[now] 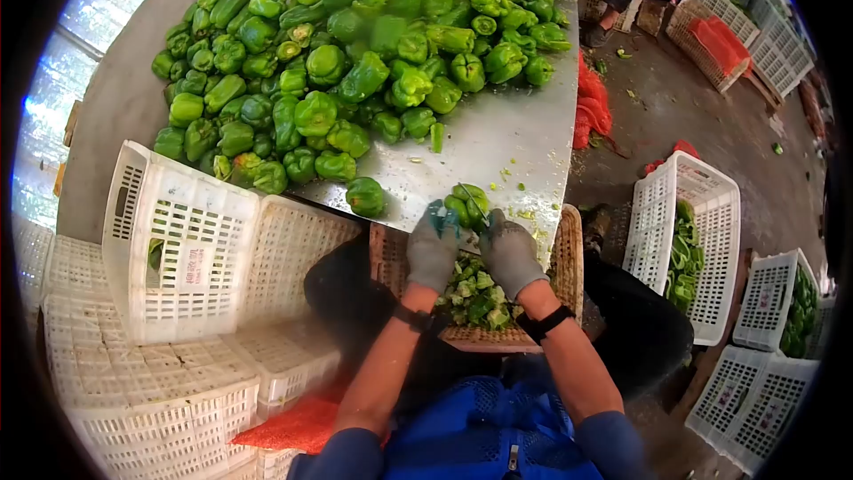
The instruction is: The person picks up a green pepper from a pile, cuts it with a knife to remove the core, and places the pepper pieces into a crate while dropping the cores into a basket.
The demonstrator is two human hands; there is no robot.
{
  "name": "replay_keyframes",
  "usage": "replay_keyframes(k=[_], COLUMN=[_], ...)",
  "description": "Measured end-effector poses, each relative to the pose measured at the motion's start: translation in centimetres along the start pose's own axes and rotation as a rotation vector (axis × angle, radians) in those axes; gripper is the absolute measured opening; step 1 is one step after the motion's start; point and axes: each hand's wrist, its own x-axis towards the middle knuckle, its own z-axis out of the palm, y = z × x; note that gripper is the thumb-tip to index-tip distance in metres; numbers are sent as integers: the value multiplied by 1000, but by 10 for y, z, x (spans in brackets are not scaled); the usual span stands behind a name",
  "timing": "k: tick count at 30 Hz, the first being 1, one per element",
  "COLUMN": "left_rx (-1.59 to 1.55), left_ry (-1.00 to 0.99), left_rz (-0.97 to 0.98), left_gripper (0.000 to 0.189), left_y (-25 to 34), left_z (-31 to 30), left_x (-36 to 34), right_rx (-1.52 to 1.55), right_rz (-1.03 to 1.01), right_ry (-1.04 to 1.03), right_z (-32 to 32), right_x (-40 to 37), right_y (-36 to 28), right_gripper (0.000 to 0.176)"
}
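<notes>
Here, green pepper [466,204] at near edge of desk [524,133], thin dark strip [474,199] slanting across; long axis, stem direction unclear. Left hand [434,247] clamped on left side; right hand [511,253] against right, grip unclear. Wicker basket [571,267] below.

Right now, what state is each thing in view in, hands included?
Left hand: gloved, closed on green pepper
Right hand: gloved, closed on what looks like a thin blade
Pepper pile: heaped, mostly whole
Metal table: littered with scraps
Woven basket: partly filled with cut pieces
White floor crate: upright, part-filled
</notes>
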Motion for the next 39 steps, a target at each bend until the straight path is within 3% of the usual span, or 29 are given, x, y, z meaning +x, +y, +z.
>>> replay_keyframes(k=[2, 7, 8, 10, 12, 15, 16, 17, 18, 19, 21, 22, 23, 24, 25, 26, 27, 28, 29, 30, 31, 32, 37, 39], left_rx=[68, 235, 54, 45, 36, -79, -82, -87, -85, -73, -59, -68, -78, -75, -196, -315, -316, -526, -735, -735, -817, -900, -1126, -1147], left_ry=[-12, -37, -104, -123, -140, -160, -160, -159, -163, -191, -221, -208, -193, -201, -275, -347, -349, -343, -333, -332, -331, -333, -394, -339], left_rz=[-47, -95, -127, -160, -194, -237, -107, 22, 20, 67, 114, 194, 272, 268, 127, -16, -16, -171, -326, -326, -328, -331, -319, -293], left_gripper=[53, 51, 47, 47, 47, 30, 23, 21, 21, 27, 34, 37, 39, 39, 36, 35, 35, 34, 36, 36, 41, 46, 51, 49], left_y=[16, 18, 24, 9, -3, -32, -64, -82, -84, -86, -83, -73, -64, -56, -45, -34, -20, -7, 6, 13, 19, 22, 2, 10], left_z=[10, 15, 9, 17, 26, 39, 47, 50, 47, 45, 41, 35, 30, 22, 12, 5, 0, -3, -7, -9, -12, -13, -18, -19], left_x=[0, 7, 11, 19, 26, 29, 32, 34, 33, 33, 31, 28, 24, 20, 20, 19, 16, 12, 9, 4, -2, -7, -20, -27], right_rx=[7, 3, 51, 106, 72, 89, 92, 63, 33, 35, 556, 910, 911, 811, 700, 700, 881, 1055, 1055, 1150, 1244, 677, 486, 391], right_rz=[59, 169, 198, 233, 176, 50, 55, -143, -341, -337, -332, 101, 103, -78, -258, -254, -42, 176, 174, 212, 252, -206, -223, -108], right_ry=[-150, -258, -241, -223, -208, -170, -168, -72, 23, 23, -320, -454, -454, -346, -234, -232, -353, -475, -476, -501, -524, -205, -129, 261], right_z=[-7, -32, -31, -24, -13, 2, -5, -16, -24, -27, -34, -43, -39, -31, -29, -29, -30, -30, -30, -30, -29, -22, -6, -10], right_x=[9, 22, 22, 18, 13, 11, 9, 8, 7, 10, 20, 20, 21, 19, 19, 19, 21, 24, 28, 31, 32, 30, 22, 7], right_y=[-6, -24, -24, -20, -12, 5, 6, 6, 8, 16, 32, 25, 28, 36, 40, 45, 48, 51, 55, 60, 64, 63, 42, 21], right_gripper=[44, 45, 43, 43, 42, 37, 37, 33, 29, 29, 23, 18, 18, 17, 17, 17, 18, 19, 19, 9, 27, 25, 18, 13])
